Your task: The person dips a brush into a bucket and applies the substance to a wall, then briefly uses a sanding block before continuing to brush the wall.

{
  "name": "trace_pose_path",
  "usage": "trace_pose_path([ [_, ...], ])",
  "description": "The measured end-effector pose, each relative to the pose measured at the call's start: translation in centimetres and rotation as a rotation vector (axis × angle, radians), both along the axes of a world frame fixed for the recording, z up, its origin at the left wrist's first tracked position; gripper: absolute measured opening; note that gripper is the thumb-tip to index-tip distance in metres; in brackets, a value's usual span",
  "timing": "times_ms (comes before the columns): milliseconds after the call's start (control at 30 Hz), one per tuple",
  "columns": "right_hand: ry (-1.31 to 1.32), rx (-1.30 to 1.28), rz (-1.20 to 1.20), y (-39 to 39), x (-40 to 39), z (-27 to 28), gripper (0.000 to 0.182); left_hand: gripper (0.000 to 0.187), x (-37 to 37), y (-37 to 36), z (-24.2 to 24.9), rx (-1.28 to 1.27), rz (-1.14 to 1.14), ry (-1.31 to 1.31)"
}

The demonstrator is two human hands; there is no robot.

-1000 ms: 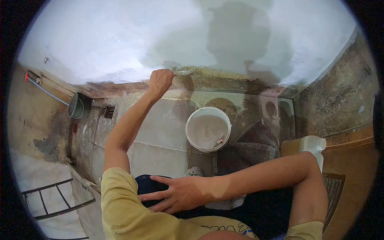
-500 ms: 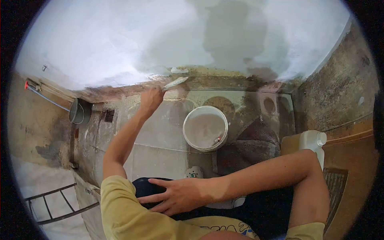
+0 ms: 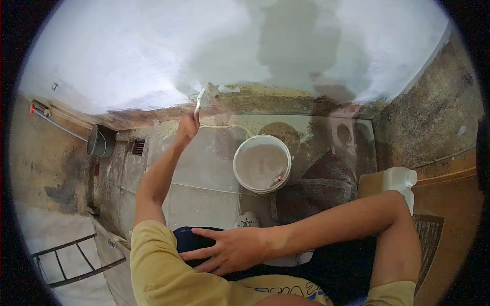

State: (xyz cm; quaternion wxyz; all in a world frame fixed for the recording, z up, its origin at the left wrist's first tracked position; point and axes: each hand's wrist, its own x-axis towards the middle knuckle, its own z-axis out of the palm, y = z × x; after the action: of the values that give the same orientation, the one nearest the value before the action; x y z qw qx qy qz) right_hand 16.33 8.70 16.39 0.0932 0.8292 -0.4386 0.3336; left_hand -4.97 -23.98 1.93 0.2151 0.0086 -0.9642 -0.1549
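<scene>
My left hand, arm stretched forward, is closed around a putty knife. The blade is smeared white and points up, over the lower part of the wall. Just right of the blade, a pale patch of paste sits on the bare, stained strip at the wall's foot. My right hand lies with its fingers spread on my dark-clothed knee. On the floor between my arms stands a white bucket with greyish-white mix inside; a small red-and-white item shows at its inner edge.
A plastic jug stands at the right, behind my right forearm. A dark mat lies right of the bucket. Toward the left wall are a dark pail and a floor drain. A metal rack is at lower left.
The putty knife has swung from pointing right to pointing up, and my left hand has shifted slightly left. My right hand stays on the knee.
</scene>
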Motion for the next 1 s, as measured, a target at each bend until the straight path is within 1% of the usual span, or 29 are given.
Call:
trace_pose_path([
  [67, -0.023, 0.007, -0.007, 0.0, -0.1, -0.3, 0.045, 0.045, -0.1, 1.3, -0.2, -0.004, 0.132, -0.028],
  [100, -0.024, 0.009, -0.007, 0.0, -0.2, -0.3, 0.045, 0.045, -0.4, 1.8, -0.9, -0.002, 0.131, -0.029],
  [167, -0.013, 0.015, -0.029, 0.2, -0.4, 0.0, 0.044, 0.042, -1.0, 2.7, -3.3, 0.056, 0.260, 0.025],
  [200, -0.018, 0.016, -0.022, 0.0, -0.4, -0.2, 0.044, 0.042, -1.3, 3.2, -4.3, 0.055, 0.267, 0.020],
  [267, -0.076, -0.020, 0.011, -0.3, -0.4, -0.5, 0.040, 0.037, -2.3, 4.1, -5.4, -0.020, 0.184, -0.043],
  [300, -0.078, -0.021, 0.019, -0.4, -0.5, -0.5, 0.040, 0.037, -2.8, 5.0, -5.6, -0.021, 0.192, -0.044],
  [333, -0.054, -0.007, 0.019, -0.3, -0.5, -0.5, 0.038, 0.035, -3.4, 6.3, -5.5, 0.162, 0.248, -0.102],
  [400, -0.034, 0.008, 0.022, -0.2, -0.7, -0.6, 0.035, 0.034, -4.1, 7.9, -4.8, 0.346, 0.305, -0.161],
  [467, -0.077, -0.019, 0.038, -0.1, -0.7, -0.7, 0.032, 0.029, -4.5, 9.2, -2.7, 0.710, 0.377, -0.346],
  [500, -0.077, -0.019, 0.039, -0.1, -0.6, -0.7, 0.032, 0.029, -4.6, 9.2, -2.3, 0.711, 0.378, -0.346],
  [567, -0.061, -0.022, 0.034, 0.0, -0.2, -0.7, 0.032, 0.022, -4.6, 9.2, -1.7, 1.331, 0.358, -0.337],
  [700, -0.074, -0.043, 0.028, 0.2, 0.5, -0.1, 0.032, 0.021, -2.8, 9.1, -0.7, 1.355, 0.329, -0.362],
  [767, -0.009, -0.015, 0.030, 0.3, 0.7, 0.2, 0.032, 0.024, 0.0, 9.9, 0.0, 1.118, 0.309, -0.268],
  [800, -0.009, -0.020, 0.020, 0.4, 0.8, 0.2, 0.032, 0.024, 0.8, 9.8, -0.1, 1.111, 0.302, -0.273],
  [867, -0.063, -0.045, 0.035, 0.2, 0.8, 0.0, 0.032, 0.030, 1.6, 8.4, -0.5, 0.873, 0.328, -0.362],
  [900, -0.057, -0.051, 0.029, 0.0, 0.8, -0.1, 0.032, 0.030, 1.4, 7.3, -1.4, 0.866, 0.321, -0.358],
  [967, -0.102, -0.067, 0.035, -0.1, 1.1, -0.3, 0.033, 0.034, 1.3, 5.5, -4.1, 0.330, 0.112, -0.069],
  [1000, -0.098, -0.068, 0.032, 0.0, 1.3, -0.3, 0.033, 0.034, 1.5, 6.0, -3.3, 0.330, 0.108, -0.066],
])
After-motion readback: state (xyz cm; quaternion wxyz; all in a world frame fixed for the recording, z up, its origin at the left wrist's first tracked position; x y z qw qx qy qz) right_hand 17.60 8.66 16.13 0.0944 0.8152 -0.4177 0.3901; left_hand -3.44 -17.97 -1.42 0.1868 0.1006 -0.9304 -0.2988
